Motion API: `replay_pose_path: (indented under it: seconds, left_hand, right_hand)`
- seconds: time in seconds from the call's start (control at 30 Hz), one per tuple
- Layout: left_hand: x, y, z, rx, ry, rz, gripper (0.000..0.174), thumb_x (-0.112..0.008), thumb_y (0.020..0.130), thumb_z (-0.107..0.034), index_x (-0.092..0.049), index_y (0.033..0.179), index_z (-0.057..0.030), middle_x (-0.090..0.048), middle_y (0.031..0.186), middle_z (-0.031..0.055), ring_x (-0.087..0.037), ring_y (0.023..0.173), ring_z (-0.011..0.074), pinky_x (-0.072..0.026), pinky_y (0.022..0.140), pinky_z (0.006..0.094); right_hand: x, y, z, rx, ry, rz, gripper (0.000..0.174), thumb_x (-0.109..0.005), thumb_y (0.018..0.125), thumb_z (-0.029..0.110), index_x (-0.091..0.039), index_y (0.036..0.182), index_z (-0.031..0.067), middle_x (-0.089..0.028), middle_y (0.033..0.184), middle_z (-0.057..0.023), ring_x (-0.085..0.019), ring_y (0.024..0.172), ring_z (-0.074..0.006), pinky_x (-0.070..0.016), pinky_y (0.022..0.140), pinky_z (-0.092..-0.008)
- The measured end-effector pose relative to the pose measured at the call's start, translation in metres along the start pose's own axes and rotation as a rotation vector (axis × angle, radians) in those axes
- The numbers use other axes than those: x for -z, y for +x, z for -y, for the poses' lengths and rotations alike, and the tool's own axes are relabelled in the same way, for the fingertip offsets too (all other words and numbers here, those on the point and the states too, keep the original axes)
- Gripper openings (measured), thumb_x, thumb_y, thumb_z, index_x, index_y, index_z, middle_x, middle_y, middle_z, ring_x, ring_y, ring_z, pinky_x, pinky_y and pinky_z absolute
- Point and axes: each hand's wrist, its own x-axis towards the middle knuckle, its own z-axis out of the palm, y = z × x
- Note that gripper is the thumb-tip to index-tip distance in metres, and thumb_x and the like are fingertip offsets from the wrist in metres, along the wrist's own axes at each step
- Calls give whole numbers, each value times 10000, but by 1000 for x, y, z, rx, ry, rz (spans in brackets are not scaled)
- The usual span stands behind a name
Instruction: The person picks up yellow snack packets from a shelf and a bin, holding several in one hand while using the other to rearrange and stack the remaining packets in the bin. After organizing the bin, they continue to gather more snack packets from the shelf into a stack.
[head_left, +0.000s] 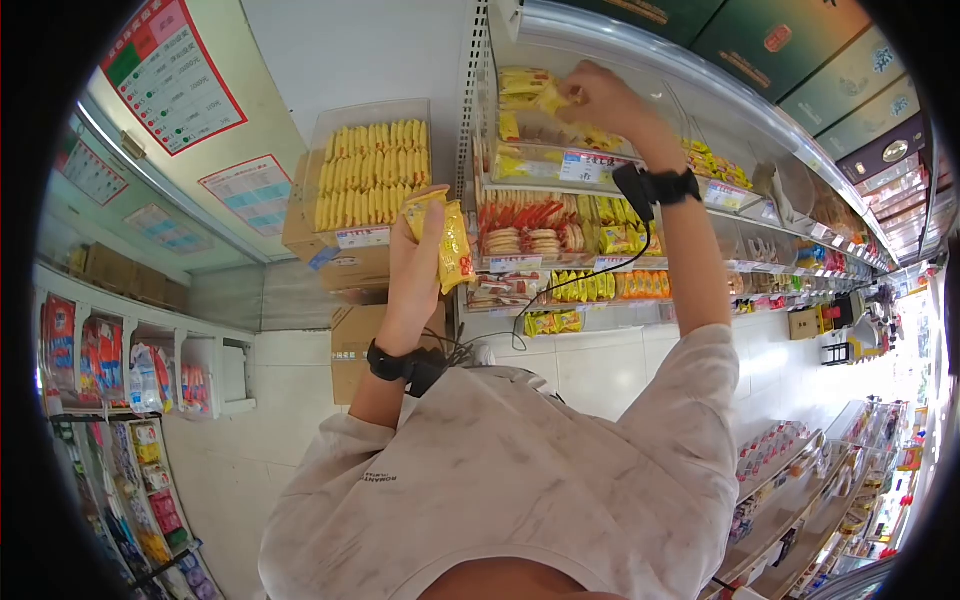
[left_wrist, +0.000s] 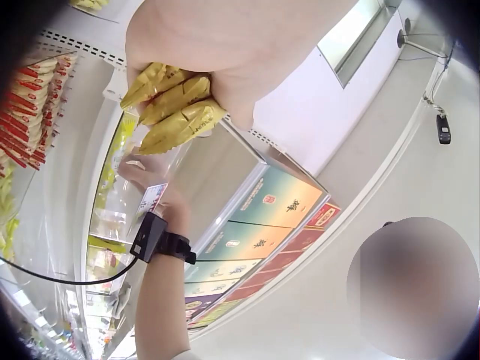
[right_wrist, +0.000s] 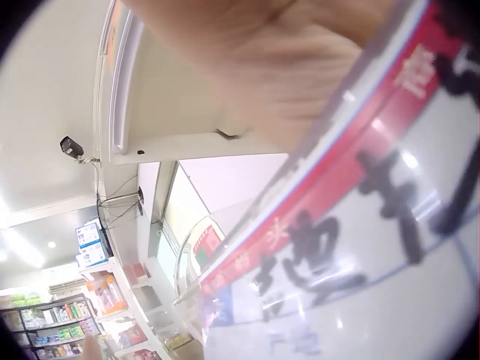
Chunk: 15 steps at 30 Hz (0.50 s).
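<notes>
Left hand (head_left: 415, 255) grips a bundle of yellow packets (head_left: 455, 245), fingers curled round it, near the front right corner of a clear tub (head_left: 372, 112) filled with similar packets. Right hand (head_left: 610, 102) reaches over the front edge of a display bin (head_left: 548, 153), fingertips at loose packets (head_left: 527, 86) toward its left end; cannot tell whether they pinch one.

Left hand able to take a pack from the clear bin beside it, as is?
Probably not easily: the left hand already grips several yellow packs, so it likely needs freeing first. The clear bin itself looks near and unobstructed.
</notes>
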Motion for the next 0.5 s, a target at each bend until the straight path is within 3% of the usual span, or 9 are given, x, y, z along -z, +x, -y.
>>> replay_pose_path:
  seconds: [0.17,0.27,0.37,0.47,0.5]
  left_hand:
    - [6,3,-3,-53,-29,-60,406,-552,1057,-436,-558,1205,-58,-667,968,75,-695,790,150,-591,690,295]
    - [8,6,-1,-48,-24,-61,411,-546,1061,-432,-558,1222,-54,-670,974,74,-697,817,150,-591,703,296]
    - [6,15,4,-65,-32,-53,425,-511,1078,-421,-556,1269,-43,-669,1001,71,-696,863,153,-591,734,306]
    - [1,16,10,-116,-50,-15,462,-439,1102,-428,-548,1318,-34,-660,1073,81,-684,939,164,-587,800,317]
    - [-4,16,11,-147,-54,-8,476,-414,1108,-433,-546,1329,-33,-654,1101,86,-678,962,168,-584,823,321]
  right_hand:
    - [30,-44,81,108,317,-336,249,-788,875,185,-677,1007,5,-598,882,-87,-585,727,-199,-497,679,-306]
    - [32,-67,113,62,398,-402,210,-780,901,151,-674,993,-6,-622,882,-68,-607,725,-153,-499,684,-277]
    - [16,-94,145,19,838,-265,225,-785,896,122,-663,1028,-12,-659,917,-66,-641,758,-130,-524,699,-269]
    - [-14,-107,178,-167,1010,-83,266,-789,888,88,-648,1093,-7,-683,966,-78,-664,789,-116,-543,712,-255]
    - [-26,-106,183,-148,1003,-102,292,-791,886,87,-638,1118,-3,-682,959,-76,-665,796,-114,-546,713,-254]
